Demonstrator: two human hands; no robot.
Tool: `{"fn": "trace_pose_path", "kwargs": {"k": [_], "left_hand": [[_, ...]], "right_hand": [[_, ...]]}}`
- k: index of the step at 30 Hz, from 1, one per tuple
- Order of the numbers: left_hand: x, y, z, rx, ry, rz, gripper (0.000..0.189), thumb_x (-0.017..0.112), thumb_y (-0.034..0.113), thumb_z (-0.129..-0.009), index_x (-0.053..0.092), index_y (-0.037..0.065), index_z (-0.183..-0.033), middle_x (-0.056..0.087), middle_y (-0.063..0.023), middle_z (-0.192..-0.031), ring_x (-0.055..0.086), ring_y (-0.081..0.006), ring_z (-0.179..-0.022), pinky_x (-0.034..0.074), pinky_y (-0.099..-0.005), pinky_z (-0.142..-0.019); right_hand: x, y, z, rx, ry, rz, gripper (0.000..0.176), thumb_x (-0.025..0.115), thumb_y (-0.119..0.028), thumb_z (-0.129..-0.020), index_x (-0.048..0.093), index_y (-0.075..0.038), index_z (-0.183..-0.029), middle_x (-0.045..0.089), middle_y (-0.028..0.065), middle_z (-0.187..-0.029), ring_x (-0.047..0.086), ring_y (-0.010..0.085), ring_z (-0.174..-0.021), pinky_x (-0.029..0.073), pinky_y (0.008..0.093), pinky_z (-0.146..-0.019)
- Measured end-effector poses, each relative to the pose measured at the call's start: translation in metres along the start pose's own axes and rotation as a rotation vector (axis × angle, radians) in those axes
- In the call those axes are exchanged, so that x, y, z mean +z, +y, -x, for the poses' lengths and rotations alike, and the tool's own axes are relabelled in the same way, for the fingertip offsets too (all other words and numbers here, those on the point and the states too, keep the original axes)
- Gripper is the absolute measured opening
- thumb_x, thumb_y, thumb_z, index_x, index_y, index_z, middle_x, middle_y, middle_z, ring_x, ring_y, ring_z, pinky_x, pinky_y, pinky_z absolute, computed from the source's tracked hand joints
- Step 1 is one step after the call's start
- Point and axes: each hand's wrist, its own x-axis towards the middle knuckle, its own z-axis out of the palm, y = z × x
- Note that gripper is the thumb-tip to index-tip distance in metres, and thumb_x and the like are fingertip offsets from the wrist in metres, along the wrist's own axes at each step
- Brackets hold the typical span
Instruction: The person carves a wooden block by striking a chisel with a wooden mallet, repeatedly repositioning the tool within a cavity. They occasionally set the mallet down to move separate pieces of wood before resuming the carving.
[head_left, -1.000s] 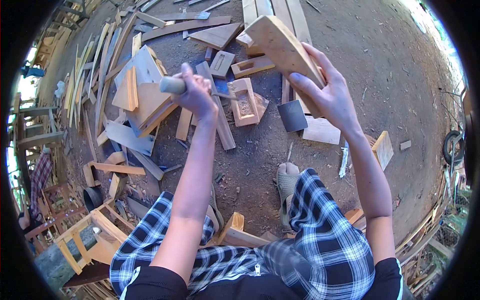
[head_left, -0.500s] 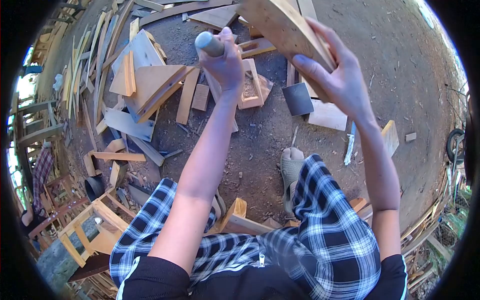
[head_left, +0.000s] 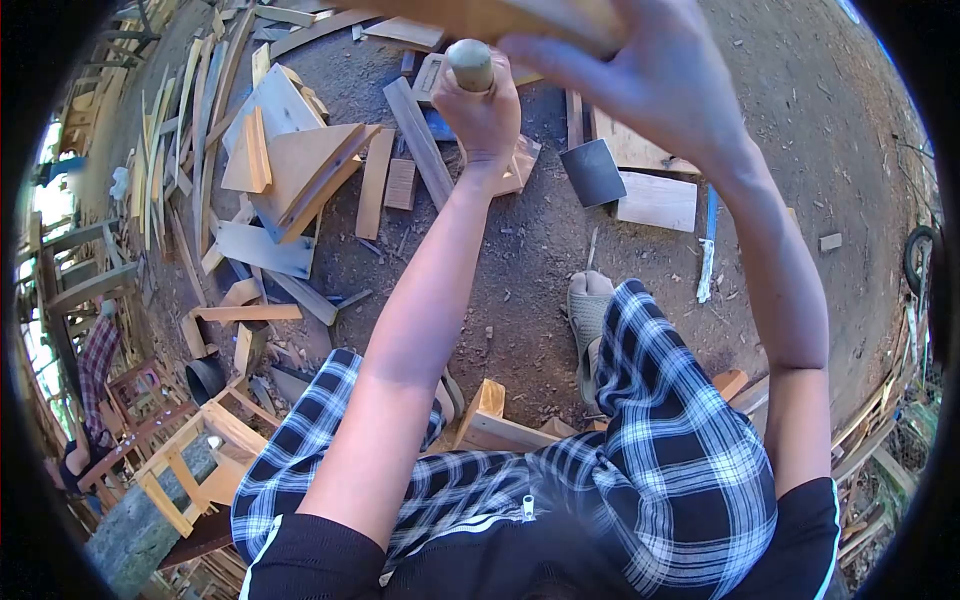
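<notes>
Brown and blurred, a block (head_left: 520,16) is gripped in the right hand (head_left: 668,90), fingers partly out of frame, thumb on the near side. Left-hand (head_left: 482,120) fingers wrap around a handle (head_left: 470,65), its rounded end up. Behind those fingers a wood piece (head_left: 512,178) is partly hidden; rightward lie a dark plate (head_left: 593,172) and pale board (head_left: 657,202).

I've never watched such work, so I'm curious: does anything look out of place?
The wood scraps on the picture's left lie jumbled at odd angles on the bare dirt, some across others, which looks untidy. No clear damage shows.
</notes>
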Motion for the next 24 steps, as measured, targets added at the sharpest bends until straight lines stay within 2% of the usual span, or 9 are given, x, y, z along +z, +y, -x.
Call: {"fn": "trace_pose_path", "kwargs": {"k": [4, 6, 7, 8, 11, 16, 18, 22, 24], "left_hand": [[0.004, 0.014, 0.006, -0.029, -0.010, -0.045, 0.018, 0.070, 0.018, -0.082, 0.064, 0.002, -0.087, 0.067, -0.0120, -0.074, 0.068, -0.0267, -0.071, 0.050, -0.0370, -0.063], [0.000, -0.002, 0.015, 0.011, -0.055, -0.197, 0.020, 0.065, 0.022, -0.085, 0.066, 0.003, -0.093, 0.070, -0.0126, -0.086, 0.068, -0.0282, -0.079, 0.051, -0.0397, -0.065], [-0.001, -0.004, 0.021, -0.100, -0.068, -0.276, 0.024, 0.067, 0.021, -0.083, 0.066, 0.002, -0.098, 0.069, -0.0146, -0.091, 0.067, -0.0309, -0.081, 0.052, -0.0424, -0.067], [-0.002, -0.047, 0.028, 0.070, 0.083, -0.498, 0.020, 0.065, 0.012, -0.083, 0.065, -0.001, -0.099, 0.069, -0.0132, -0.092, 0.067, -0.0278, -0.079, 0.051, -0.0394, -0.064], [-0.031, -0.007, -0.017, -0.537, 0.230, 0.280, 0.015, 0.068, 0.012, -0.088, 0.058, 0.004, -0.081, 0.059, 0.0005, -0.065, 0.056, -0.0065, -0.055, 0.043, -0.0252, -0.047], [-0.075, -0.017, -0.054, -0.838, 0.691, 0.506, 0.031, 0.068, 0.021, -0.088, 0.043, 0.010, -0.072, 0.043, 0.0014, -0.052, 0.040, -0.0100, -0.035, 0.036, -0.0271, -0.033], [-0.091, -0.005, -0.073, -0.769, 0.661, 0.498, 0.032, 0.068, 0.021, -0.088, 0.043, 0.010, -0.073, 0.043, 0.0007, -0.052, 0.041, -0.0109, -0.035, 0.037, -0.0279, -0.034], [-0.110, 0.043, -0.108, -0.749, 0.426, 0.405, 0.029, 0.067, 0.023, -0.089, 0.048, 0.010, -0.072, 0.044, 0.0002, -0.053, 0.042, -0.0109, -0.037, 0.038, -0.0283, -0.037], [-0.118, 0.058, -0.123, -0.752, 0.369, 0.360, 0.031, 0.068, 0.025, -0.089, 0.048, 0.010, -0.071, 0.044, 0.0002, -0.053, 0.042, -0.0109, -0.037, 0.039, -0.0286, -0.037]], "right_hand": [[0.021, 0.024, 0.012, -0.103, 0.260, -0.047, 0.062, 0.075, -0.037, -0.082, 0.053, -0.014, -0.136, 0.071, 0.0125, -0.094, 0.068, 0.0147, -0.068, 0.055, 0.0309, -0.060], [0.030, 0.022, 0.024, 0.108, 0.044, -0.071, 0.068, 0.073, -0.035, -0.079, 0.049, -0.022, -0.141, 0.068, 0.0188, -0.088, 0.068, 0.0357, -0.078, 0.055, 0.0398, -0.072], [0.026, 0.027, 0.023, 0.019, 0.057, 0.016, 0.072, 0.076, -0.032, -0.079, 0.047, -0.018, -0.143, 0.069, 0.0191, -0.096, 0.068, 0.0200, -0.069, 0.054, 0.0304, -0.063], [0.023, 0.023, 0.024, 0.085, 0.047, -0.004, 0.072, 0.075, -0.032, -0.080, 0.046, -0.018, -0.144, 0.068, 0.0195, -0.102, 0.068, 0.0266, -0.083, 0.053, 0.0355, -0.074], [0.026, 0.009, 0.049, 0.383, 0.088, -0.251, 0.073, 0.074, -0.029, -0.081, 0.042, -0.014, -0.145, 0.066, 0.0200, -0.117, 0.067, 0.0297, -0.103, 0.051, 0.0400, -0.089], [0.038, 0.057, 0.120, 0.397, 0.158, 0.028, 0.073, 0.072, -0.031, -0.083, 0.039, -0.015, -0.146, 0.066, 0.0190, -0.116, 0.067, 0.0316, -0.100, 0.053, 0.0406, -0.087], [0.033, 0.056, 0.142, 0.721, 0.077, 0.038, 0.076, 0.071, -0.036, -0.082, 0.036, -0.017, -0.147, 0.068, 0.0201, -0.112, 0.069, 0.0348, -0.095, 0.054, 0.0436, -0.083], [0.046, 0.103, 0.201, 0.605, 0.142, 0.359, 0.077, 0.070, -0.039, -0.082, 0.034, -0.019, -0.148, 0.068, 0.0222, -0.107, 0.069, 0.0385, -0.089, 0.055, 0.0466, -0.078], [0.042, 0.111, 0.220, 0.886, -0.268, 0.434, 0.081, 0.071, -0.040, -0.080, 0.032, -0.019, -0.149, 0.061, 0.0246, -0.122, 0.064, 0.0432, -0.099, 0.052, 0.0474, -0.084]]}}
